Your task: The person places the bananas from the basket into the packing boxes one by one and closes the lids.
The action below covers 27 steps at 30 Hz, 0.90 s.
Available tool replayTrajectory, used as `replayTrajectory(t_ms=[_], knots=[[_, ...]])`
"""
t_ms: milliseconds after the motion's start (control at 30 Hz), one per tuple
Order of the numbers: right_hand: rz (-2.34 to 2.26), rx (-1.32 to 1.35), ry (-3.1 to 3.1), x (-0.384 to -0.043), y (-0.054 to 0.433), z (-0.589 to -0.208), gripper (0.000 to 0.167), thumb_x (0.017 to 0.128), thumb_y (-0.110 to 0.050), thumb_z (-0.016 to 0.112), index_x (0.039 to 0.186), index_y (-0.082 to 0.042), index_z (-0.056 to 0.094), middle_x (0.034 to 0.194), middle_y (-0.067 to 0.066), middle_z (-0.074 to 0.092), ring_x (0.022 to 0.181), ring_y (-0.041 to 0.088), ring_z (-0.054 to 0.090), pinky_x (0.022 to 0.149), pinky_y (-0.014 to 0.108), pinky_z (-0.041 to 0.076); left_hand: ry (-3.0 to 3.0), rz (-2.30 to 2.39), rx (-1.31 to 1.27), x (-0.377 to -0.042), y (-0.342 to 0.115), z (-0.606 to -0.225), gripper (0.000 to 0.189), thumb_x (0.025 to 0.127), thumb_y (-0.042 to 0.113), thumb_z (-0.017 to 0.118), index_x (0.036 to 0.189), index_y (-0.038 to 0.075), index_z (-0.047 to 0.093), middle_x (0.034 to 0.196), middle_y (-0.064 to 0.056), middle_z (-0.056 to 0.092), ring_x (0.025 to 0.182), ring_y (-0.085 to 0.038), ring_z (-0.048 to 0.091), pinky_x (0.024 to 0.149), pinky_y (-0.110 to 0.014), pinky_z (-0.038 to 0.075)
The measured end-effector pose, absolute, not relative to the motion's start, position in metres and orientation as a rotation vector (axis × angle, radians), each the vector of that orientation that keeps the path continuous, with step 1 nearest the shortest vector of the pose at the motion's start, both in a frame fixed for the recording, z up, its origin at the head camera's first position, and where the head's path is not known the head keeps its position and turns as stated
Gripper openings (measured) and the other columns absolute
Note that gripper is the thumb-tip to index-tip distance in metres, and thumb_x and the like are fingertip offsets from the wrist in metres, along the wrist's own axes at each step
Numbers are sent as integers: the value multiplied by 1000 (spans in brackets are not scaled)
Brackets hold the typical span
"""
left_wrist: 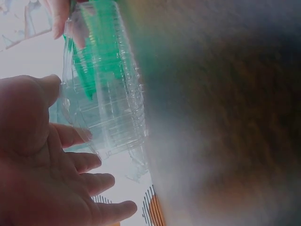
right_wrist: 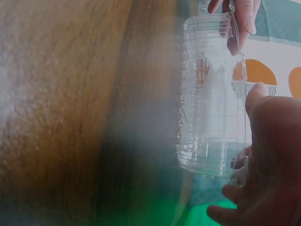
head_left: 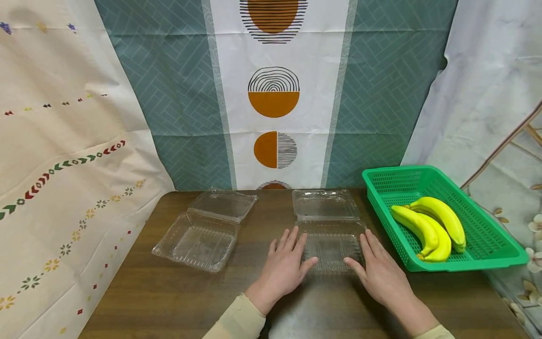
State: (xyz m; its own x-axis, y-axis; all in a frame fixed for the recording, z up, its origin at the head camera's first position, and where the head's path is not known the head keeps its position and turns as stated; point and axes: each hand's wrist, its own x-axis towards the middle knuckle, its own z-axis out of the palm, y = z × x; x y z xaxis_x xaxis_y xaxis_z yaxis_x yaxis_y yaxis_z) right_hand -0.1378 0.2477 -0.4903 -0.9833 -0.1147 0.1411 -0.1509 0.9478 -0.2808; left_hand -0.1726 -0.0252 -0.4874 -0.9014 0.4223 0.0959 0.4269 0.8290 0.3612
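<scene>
A clear plastic clamshell container [head_left: 333, 245] lies lid-up-and-back on the brown table, its lid [head_left: 325, 205] folded out towards the curtain. My left hand [head_left: 284, 266] is at its left side and my right hand [head_left: 381, 270] at its right side, fingers extended and thumbs by the near rim. In the left wrist view, the left hand [left_wrist: 47, 160] has spread fingers beside the container wall [left_wrist: 103, 94]. From the right wrist, the right hand [right_wrist: 275, 146] is seen at the container's [right_wrist: 211, 99] other end. Neither hand curls round it.
Another open clear container [head_left: 203, 242] sits to the left, turned at an angle. On the right stands a green basket [head_left: 470, 267] with yellow bananas [head_left: 442, 223] in it. A patterned curtain [head_left: 182, 94] hangs behind the wooden table [head_left: 148, 292].
</scene>
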Motion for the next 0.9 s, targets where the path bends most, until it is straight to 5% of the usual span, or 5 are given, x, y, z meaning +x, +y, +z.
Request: replayTrajectory(t_ms=[900], knots=[[482,213,-2998,-149,232,-490,94,110,-59,62,168,9,33,177,31,22,161,52,29,123,68,35,-3006,-610,-657,-179,-43,-489,76,114,62,49,172,14,41,181,-12,26,167,-40,23,128,-69,26]])
